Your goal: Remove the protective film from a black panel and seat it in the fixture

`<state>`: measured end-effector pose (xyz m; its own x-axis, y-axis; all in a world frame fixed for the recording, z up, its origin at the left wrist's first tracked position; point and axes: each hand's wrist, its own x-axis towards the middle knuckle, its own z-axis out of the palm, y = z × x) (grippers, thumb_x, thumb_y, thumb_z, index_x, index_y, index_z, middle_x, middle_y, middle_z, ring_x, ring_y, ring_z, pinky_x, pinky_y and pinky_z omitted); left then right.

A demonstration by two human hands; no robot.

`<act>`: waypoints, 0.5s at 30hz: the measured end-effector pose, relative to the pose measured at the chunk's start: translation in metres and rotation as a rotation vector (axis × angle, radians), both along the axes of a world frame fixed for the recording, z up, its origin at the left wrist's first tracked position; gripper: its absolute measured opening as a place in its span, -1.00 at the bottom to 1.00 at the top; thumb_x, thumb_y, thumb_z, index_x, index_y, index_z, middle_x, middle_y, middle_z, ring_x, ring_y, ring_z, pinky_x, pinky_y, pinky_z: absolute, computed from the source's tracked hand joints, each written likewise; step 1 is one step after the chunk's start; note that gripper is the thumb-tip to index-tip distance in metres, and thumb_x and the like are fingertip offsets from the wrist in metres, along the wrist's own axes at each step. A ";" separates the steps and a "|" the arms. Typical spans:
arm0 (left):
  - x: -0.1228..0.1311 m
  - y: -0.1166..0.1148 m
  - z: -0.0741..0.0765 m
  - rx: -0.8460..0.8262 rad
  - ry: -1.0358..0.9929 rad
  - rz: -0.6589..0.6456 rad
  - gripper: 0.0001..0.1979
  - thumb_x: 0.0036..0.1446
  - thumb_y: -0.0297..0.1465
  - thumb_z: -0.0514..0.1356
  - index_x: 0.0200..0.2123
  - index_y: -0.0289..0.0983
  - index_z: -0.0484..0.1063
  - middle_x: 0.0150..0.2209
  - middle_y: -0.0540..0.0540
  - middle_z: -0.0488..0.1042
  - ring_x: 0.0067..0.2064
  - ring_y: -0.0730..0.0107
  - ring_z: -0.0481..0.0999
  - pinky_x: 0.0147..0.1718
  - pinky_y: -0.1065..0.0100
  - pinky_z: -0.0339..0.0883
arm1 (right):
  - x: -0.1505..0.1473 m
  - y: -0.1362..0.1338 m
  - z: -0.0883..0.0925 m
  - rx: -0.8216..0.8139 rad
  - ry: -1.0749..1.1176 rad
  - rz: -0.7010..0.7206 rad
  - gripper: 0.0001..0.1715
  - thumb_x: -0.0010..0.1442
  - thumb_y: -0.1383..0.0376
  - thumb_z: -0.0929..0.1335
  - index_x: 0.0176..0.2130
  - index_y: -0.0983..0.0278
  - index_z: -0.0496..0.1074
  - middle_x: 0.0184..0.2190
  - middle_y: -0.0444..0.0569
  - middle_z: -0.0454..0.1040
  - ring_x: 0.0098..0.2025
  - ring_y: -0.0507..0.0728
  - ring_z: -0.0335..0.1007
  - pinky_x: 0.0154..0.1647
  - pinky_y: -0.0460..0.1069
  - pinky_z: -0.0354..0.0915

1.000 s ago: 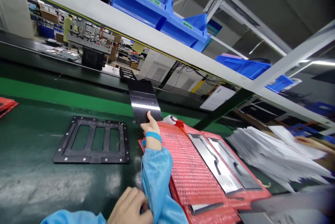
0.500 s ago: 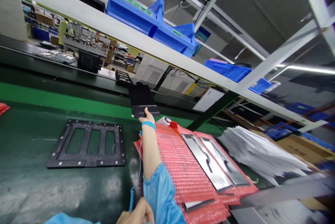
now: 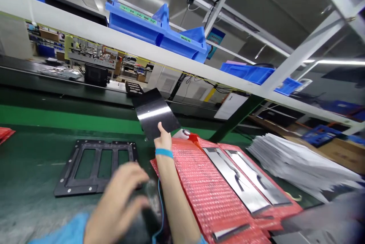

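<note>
Right grip (image 3: 163, 140): closed on the lower edge of a thin, glossy black rectangular panel (image 3: 155, 113), with thumb over the near face.
Black panel: at the centre of the frame, tilted, apparently held up off the dark green surface (image 3: 31, 168).
Left grip (image 3: 116, 198): blurred at lower centre-left, loosely spread with thumb apart from fingers; nothing visible inside.
Flat black rectangular fixture with three cut-out windows and pale round dots (image 3: 95, 164): left of centre, flat on the surface, partly hidden behind the left grip; contact impossible to tell.
Two long silver panels with dark bent strips (image 3: 249, 194) (image 3: 270, 192): right of centre, lying on red bubble wrap (image 3: 199, 183); apart from both hands.
Done, by judgement: black panel picked up and under control of one hand.
Not yet done: black panel not set down; fixture windows uncovered, with green showing through; silver panels unhandled.
</note>
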<state>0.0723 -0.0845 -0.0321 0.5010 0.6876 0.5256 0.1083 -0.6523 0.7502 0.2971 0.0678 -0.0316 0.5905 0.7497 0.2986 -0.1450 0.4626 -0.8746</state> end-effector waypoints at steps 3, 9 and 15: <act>-0.022 0.041 0.037 0.493 0.116 0.475 -0.56 0.24 -0.38 0.16 0.18 -0.14 0.26 0.21 -0.14 0.33 0.33 0.05 0.12 0.28 -0.04 0.03 | -0.024 -0.039 0.000 0.041 -0.198 0.055 -0.70 0.13 0.19 0.46 -0.16 0.30 0.52 -0.19 -0.05 0.57 -0.05 0.15 0.45 0.13 0.11 0.26; -0.041 0.069 0.075 0.821 0.558 0.307 -0.35 0.12 -0.66 -0.02 0.28 -0.21 0.14 0.26 -0.17 0.28 0.35 0.03 0.09 0.31 -0.21 -0.22 | -0.063 -0.098 0.026 0.265 -0.980 0.393 -0.71 0.20 0.33 0.42 -0.07 0.07 0.55 -0.04 -0.10 0.54 0.06 0.18 0.42 0.18 0.14 0.22; -0.048 0.077 0.065 0.873 0.518 0.299 -0.46 0.21 -0.64 -0.09 0.21 -0.21 0.23 0.33 -0.14 0.15 0.37 0.04 0.05 0.28 -0.28 -0.30 | -0.067 -0.089 0.038 0.498 -1.371 0.117 -0.60 0.33 0.43 0.26 0.07 0.09 0.45 0.07 -0.10 0.46 0.20 0.16 0.29 0.23 0.18 0.19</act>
<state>0.0239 -0.0076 0.0328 0.6784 0.3068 0.6675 0.5261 -0.8371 -0.1499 0.2299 -0.0209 0.0063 -0.4197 0.4255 0.8018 0.5944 0.7964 -0.1115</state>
